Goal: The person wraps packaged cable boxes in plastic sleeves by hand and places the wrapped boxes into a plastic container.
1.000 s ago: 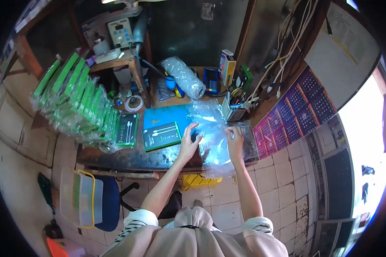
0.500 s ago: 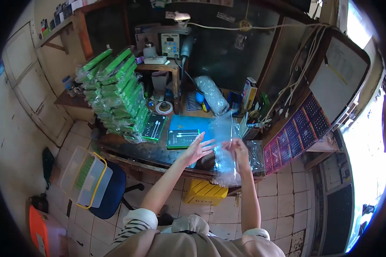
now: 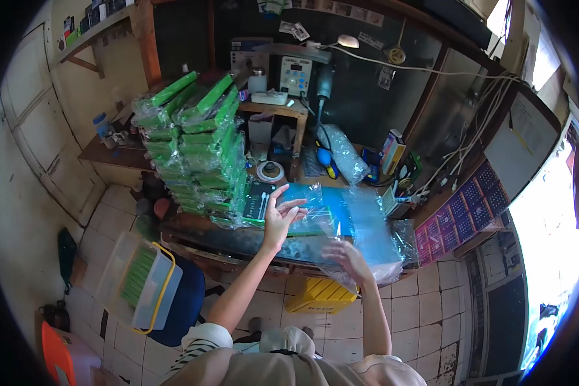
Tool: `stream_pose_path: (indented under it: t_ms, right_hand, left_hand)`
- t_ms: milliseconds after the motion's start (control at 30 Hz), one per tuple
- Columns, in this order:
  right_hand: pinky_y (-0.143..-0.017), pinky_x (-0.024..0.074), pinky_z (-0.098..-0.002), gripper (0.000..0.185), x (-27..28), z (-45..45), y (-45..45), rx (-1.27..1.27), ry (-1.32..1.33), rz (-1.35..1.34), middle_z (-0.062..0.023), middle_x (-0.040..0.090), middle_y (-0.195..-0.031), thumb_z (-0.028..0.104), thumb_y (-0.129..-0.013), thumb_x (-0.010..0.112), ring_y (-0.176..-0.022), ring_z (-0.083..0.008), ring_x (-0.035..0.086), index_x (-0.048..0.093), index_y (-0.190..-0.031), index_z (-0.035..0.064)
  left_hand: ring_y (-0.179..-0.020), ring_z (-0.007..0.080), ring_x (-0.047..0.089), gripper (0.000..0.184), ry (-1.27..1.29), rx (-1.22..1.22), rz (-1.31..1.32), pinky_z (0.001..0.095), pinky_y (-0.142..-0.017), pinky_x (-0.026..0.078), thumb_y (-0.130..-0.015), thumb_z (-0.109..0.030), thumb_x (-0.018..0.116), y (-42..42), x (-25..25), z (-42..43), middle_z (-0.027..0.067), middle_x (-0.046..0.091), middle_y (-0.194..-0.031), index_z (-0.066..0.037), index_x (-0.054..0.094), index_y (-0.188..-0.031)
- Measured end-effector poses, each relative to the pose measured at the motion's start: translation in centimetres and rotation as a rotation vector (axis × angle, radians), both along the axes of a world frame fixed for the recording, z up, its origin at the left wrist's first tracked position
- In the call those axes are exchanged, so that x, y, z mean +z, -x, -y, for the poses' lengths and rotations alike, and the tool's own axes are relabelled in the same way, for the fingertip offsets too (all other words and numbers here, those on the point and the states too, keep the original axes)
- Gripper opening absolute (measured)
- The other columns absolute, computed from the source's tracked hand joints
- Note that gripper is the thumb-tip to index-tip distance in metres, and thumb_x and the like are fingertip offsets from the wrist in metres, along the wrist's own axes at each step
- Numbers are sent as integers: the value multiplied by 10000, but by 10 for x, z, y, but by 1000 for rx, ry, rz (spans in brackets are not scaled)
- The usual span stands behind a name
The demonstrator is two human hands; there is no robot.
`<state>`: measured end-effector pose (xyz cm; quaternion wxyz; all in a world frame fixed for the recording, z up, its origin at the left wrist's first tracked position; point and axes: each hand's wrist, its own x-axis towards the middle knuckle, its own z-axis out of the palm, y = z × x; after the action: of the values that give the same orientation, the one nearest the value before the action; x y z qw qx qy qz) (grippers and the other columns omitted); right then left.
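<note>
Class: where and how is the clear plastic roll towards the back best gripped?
Take the clear plastic roll around its middle, probably from above, closing across its width: its long, rounded body points away from the camera, and the blue-handled tool crowds its left side.

Print Unreadable

Print on the yellow box [image 3: 321, 296] below the front edge of the counter [image 3: 202, 233], on the purple wall sheet [image 3: 463, 215] past its right edge and on the control unit [image 3: 295, 76] near its back edge is illegible.
</note>
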<state>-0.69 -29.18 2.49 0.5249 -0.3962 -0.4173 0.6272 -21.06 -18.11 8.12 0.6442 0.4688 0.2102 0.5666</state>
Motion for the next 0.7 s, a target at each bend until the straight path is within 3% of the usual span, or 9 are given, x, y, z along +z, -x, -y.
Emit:
stream_pose_path:
  t_ms: [133, 200, 233, 367, 467, 533, 600, 667, 700]
  right_hand:
    - [-806, 455, -315, 568, 26, -12, 32, 57, 80, -245, -172, 510, -1163, 266, -884, 504, -967, -243, 576, 223, -1330, 53]
    - [-737, 474, -287, 617, 27, -15, 45, 98, 21, 322, -153, 536, -1123, 135, -827, 579, -924, -194, 585, 233, -1336, 82]
    - [-718, 479, -258, 546, 14, -17, 50, 37, 36, 426, -106, 601, -972, 45, -775, 614, -833, -143, 597, 366, -1262, 38]
    - [-690, 478, -231, 213, -4, -22, 57, 52, 148, 697, -66, 629, -813, 50, -786, 584, -752, -99, 590, 598, -990, -8]
    - [-673, 479, -229, 181, -29, -34, 49, -93, 43, 764, -58, 622, -826, 55, -806, 567, -728, -100, 590, 593, -974, -7]
    - [-634, 483, -228, 133, -17, -39, 49, -113, -46, 567, -78, 616, -834, 71, -845, 527, -703, -109, 592, 564, -953, 4]
    - [-602, 487, -243, 115, -1, -44, 46, -116, 193, 254, -106, 614, -850, 85, -888, 462, -690, -159, 604, 518, -963, 17]
    - [-572, 486, -247, 140, 0, -56, 43, -85, 183, 246, -121, 609, -836, 93, -899, 443, -679, -178, 605, 475, -1011, 16]
    - [-570, 486, -249, 146, 7, -60, 47, -120, 196, 235, -123, 608, -837, 101, -899, 445, -681, -179, 607, 473, -1010, 10]
  left_hand:
    - [-858, 195, 610, 503, 69, 84, 96, 279, -754, 516, -831, 48, 488, 27, 8, -12, 159, 564, -1044, -106, 289, -1266]
    - [-865, 210, 607, 486, 102, 176, 128, 284, -754, 521, -840, 44, 480, 39, 12, -19, 160, 555, -1024, -107, 287, -1261]
    - [-867, 211, 606, 482, 114, 191, 167, 287, -759, 521, -842, 43, 478, 45, 11, -23, 162, 546, -1028, -106, 288, -1259]
    - [-889, 216, 597, 466, 106, 255, 210, 296, -796, 512, -851, 38, 467, 65, 14, -33, 165, 517, -1046, -106, 290, -1259]
    - [-957, 233, 573, 470, 78, 304, 167, 312, -852, 472, -858, -5, 488, 74, 9, -39, 179, 505, -1093, -115, 286, -1268]
    - [-1047, 241, 521, 473, -139, 348, -2, 326, -919, 400, -855, 3, 470, 73, -1, -48, 186, 478, -1155, -102, 284, -1278]
    - [-1160, 259, 414, 533, -120, 263, 3, 355, -989, 310, -827, -38, 530, 73, -16, -48, 183, 414, -1238, -82, 282, -1297]
    - [-1204, 268, 349, 604, -362, 487, -645, 367, -1001, 286, -782, -77, 592, 74, -38, -46, 161, 359, -1292, -69, 292, -1306]
    - [-1213, 287, 326, 636, -398, 549, -662, 374, -1011, 262, -750, -106, 632, 74, -45, -41, 144, 350, -1300, -58, 314, -1299]
